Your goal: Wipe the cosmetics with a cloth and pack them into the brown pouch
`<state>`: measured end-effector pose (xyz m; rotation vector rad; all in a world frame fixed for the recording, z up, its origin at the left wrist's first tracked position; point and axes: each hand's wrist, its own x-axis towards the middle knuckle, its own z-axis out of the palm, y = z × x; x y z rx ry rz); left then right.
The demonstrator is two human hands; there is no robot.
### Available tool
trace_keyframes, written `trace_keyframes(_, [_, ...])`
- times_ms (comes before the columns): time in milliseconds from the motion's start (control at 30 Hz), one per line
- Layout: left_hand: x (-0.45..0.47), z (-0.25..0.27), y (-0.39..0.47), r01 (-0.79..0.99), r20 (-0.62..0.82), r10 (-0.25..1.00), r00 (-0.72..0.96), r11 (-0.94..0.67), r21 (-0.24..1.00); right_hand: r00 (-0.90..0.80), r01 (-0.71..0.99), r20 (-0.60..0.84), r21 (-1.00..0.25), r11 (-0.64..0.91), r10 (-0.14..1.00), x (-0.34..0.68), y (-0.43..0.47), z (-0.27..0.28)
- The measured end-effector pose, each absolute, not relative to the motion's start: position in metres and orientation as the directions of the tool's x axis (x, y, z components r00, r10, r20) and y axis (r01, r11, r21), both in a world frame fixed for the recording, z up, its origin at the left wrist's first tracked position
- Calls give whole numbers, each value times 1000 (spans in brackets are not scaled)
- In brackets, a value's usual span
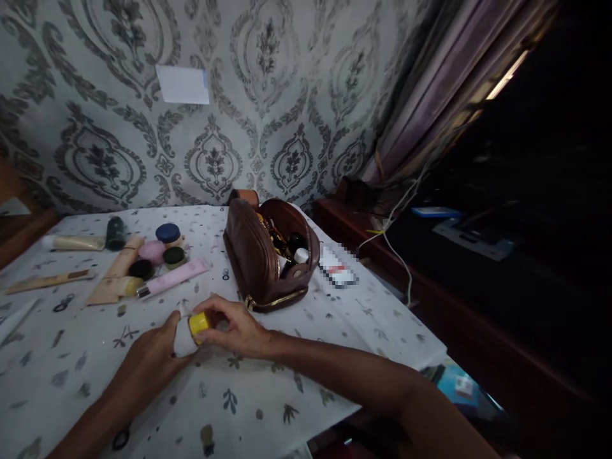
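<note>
- Small glossy yellow piece, short and rounded, above the near part of the patterned tablecloth; fingers cover its edges.
- Right hand pinches it between thumb and fingers.
- Left hand grips a soft-looking white piece against it; whether they join is unclear.
- Brown bag, unzipped and filled, stands just beyond the right hand.
- Pink tube and jars lie beyond the left.

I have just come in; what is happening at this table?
The person's right hand holds a small yellow item against a white item, perhaps a cloth, in the left hand. Beyond the hands, an open brown bag stands on the table with small things inside. Tubes and jars are to its left.
</note>
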<state>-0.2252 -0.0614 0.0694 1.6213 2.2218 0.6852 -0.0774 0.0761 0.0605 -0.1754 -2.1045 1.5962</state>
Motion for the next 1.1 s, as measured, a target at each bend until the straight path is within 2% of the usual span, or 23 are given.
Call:
trace_keyframes(167, [-226,67,-60,803,114,939,-324,209,558,-863,-196,320,-926,323,392,-76,77,60])
trace_keyframes(367, [-226,76,-59,775,108,945,-308,183,604,-839,-224,332,-933,282,432,-79,77,53])
trace_keyframes(567, [-228,84,-57,535,61,948,-313,123,836,-829,-282,373,-922,264,416,-81,77,55])
trace_keyframes(667, [-230,82,-56,400,37,955,-293,87,912,-809,-288,394,-913,289,436,-81,75,55])
trace_keyframes(867, [-228,76,-60,336,-21,957,-288,121,934,-750,-304,474,-866,396,461,-82,76,55])
trace_keyframes(1000, [-225,82,-63,269,16,982,-190,36,962,-743,-294,533,-804,517,406,-79,79,60])
trace_keyframes(1100, [-225,89,-62,236,55,990,-126,-23,972,-760,-310,542,-787,534,358,-78,78,60])
